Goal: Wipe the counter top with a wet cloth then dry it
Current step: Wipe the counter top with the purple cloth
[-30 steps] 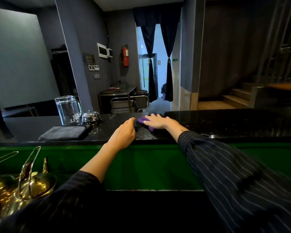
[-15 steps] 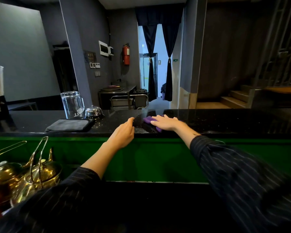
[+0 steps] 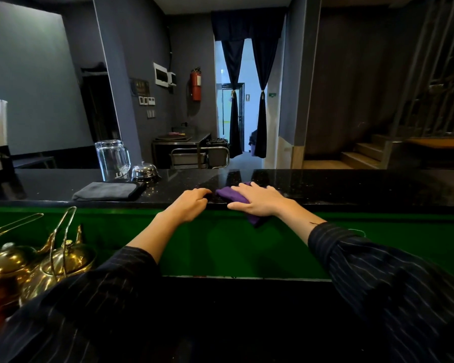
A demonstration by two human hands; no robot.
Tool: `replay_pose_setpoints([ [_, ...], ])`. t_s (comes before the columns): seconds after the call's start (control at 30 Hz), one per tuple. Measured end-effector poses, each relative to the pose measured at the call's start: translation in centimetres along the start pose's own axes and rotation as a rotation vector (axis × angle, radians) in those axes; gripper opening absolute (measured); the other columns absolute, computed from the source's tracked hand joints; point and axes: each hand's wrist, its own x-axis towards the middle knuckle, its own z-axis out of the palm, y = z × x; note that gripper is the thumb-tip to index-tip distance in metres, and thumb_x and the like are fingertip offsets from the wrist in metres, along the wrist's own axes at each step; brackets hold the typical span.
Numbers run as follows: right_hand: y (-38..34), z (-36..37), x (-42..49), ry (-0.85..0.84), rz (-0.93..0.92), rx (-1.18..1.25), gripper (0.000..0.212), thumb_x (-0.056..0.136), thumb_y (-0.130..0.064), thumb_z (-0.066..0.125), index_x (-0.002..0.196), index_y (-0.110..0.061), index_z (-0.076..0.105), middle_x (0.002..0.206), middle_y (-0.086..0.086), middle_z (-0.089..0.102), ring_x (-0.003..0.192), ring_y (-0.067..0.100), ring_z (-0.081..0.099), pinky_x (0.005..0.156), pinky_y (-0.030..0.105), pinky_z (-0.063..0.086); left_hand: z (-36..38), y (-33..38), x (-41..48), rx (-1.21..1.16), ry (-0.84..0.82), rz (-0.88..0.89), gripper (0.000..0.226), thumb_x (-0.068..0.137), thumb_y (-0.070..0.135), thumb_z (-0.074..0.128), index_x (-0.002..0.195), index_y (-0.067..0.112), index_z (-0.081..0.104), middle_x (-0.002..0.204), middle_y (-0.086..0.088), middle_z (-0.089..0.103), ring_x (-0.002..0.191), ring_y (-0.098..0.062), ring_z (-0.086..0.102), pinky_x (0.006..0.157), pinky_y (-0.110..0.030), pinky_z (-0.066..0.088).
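Observation:
A black speckled counter top [image 3: 351, 187] runs across the view above a green front panel. My right hand [image 3: 260, 201] lies flat on a purple cloth [image 3: 230, 194] at the counter's near edge, and a corner of the cloth hangs over the edge. My left hand [image 3: 192, 204] rests on the near edge just left of the cloth, fingers curled, holding nothing. A folded grey cloth [image 3: 108, 191] lies on the counter further left.
An upturned glass jug [image 3: 113, 159] and a silver call bell [image 3: 144, 171] stand behind the grey cloth. Brass teapots [image 3: 58, 260] sit low at the left, below the counter. Beyond the counter are a doorway with dark curtains and stairs at the right.
My right hand has drawn the purple cloth toward me, from the middle of the counter to its near edge, where a corner now hangs over. My left hand has stayed on the edge.

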Motion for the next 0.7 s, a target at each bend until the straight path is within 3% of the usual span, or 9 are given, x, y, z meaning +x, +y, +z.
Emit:
replay_pose_setpoints([
  [0.1,-0.7,0.3,-0.6,0.007,0.018,-0.085,0.086,0.086,-0.068,0.047,0.154,-0.028,0.011,0.162,0.000,0.014,0.149,0.030,0.012,0.114,0.062,0.017,0.1,0.8,-0.4,0.029,0.018,-0.013,0.043,0.092,0.010,0.038,0.134,0.011,0.049,0.128,-0.021,0.058,0.112,-0.035,0.055,0.094,-0.038,0.045],
  [0.2,-1.5,0.5,-2.1,0.026,-0.012,-0.135,0.088,0.086,-0.037,0.062,0.155,-0.024,0.009,0.161,0.004,0.015,0.147,0.032,0.016,0.112,0.063,0.021,0.1,1.6,-1.2,0.020,0.068,0.021,0.043,0.088,0.005,0.041,0.128,0.011,0.056,0.122,-0.018,0.062,0.107,-0.033,0.059,0.091,-0.039,0.048],
  [0.33,-1.8,0.5,-4.8,0.069,-0.011,-0.157,0.086,0.083,-0.013,0.060,0.154,-0.021,0.013,0.158,0.005,0.022,0.144,0.032,0.022,0.109,0.061,0.028,0.5,2.8,-2.5,0.015,0.110,0.070,0.039,0.082,0.002,0.050,0.118,0.008,0.063,0.113,-0.014,0.068,0.100,-0.028,0.063,0.089,-0.039,0.051],
  [0.43,-1.6,0.3,-6.5,0.158,-0.030,-0.099,0.073,0.084,-0.005,0.055,0.150,-0.020,0.027,0.146,0.006,0.041,0.134,0.031,0.038,0.102,0.057,0.037,0.8,5.0,-3.3,-0.070,0.148,0.051,0.028,0.080,0.010,0.060,0.106,0.006,0.069,0.101,-0.013,0.071,0.091,-0.023,0.064,0.081,-0.033,0.051],
  [0.5,-1.4,0.2,-7.5,0.262,-0.040,-0.036,0.056,0.084,-0.001,0.052,0.137,-0.017,0.043,0.134,0.009,0.054,0.123,0.034,0.051,0.093,0.049,0.043,1.1,7.1,-3.4,-0.250,0.144,-0.048,0.023,0.082,0.020,0.065,0.098,0.004,0.071,0.090,-0.011,0.070,0.079,-0.018,0.062,0.070,-0.028,0.049],
  [0.57,-1.1,-0.1,-8.4,0.374,-0.030,-0.005,0.041,0.083,0.003,0.049,0.122,-0.012,0.047,0.120,0.015,0.061,0.108,0.039,0.059,0.077,0.042,0.043,1.5,8.9,-2.7,-0.540,0.123,-0.196,0.030,0.083,0.023,0.067,0.100,-0.001,0.067,0.092,-0.016,0.068,0.072,-0.019,0.061,0.062,-0.028,0.051],
  [0.63,-0.7,-0.6,-9.5,0.480,-0.033,0.016,0.034,0.083,0.006,0.047,0.114,-0.008,0.045,0.109,0.018,0.062,0.097,0.042,0.061,0.069,0.043,0.043,1.8,10.2,-1.8,-0.898,0.048,-0.411,0.040,0.084,0.022,0.065,0.115,-0.003,0.056,0.106,-0.021,0.062,0.084,-0.025,0.061,0.056,-0.036,0.053],
  [0.7,-0.1,-1.2,-10.9,0.570,-0.076,0.037,0.032,0.084,0.007,0.049,0.114,-0.005,0.045,0.104,0.018,0.063,0.092,0.041,0.062,0.069,0.043,0.046,1.9,11.3,-1.9,-1.154,-0.131,-0.587,0.045,0.085,0.031,0.063,0.115,0.001,0.049,0.099,-0.017,0.055,0.086,-0.029,0.057,0.057,-0.040,0.050],
])
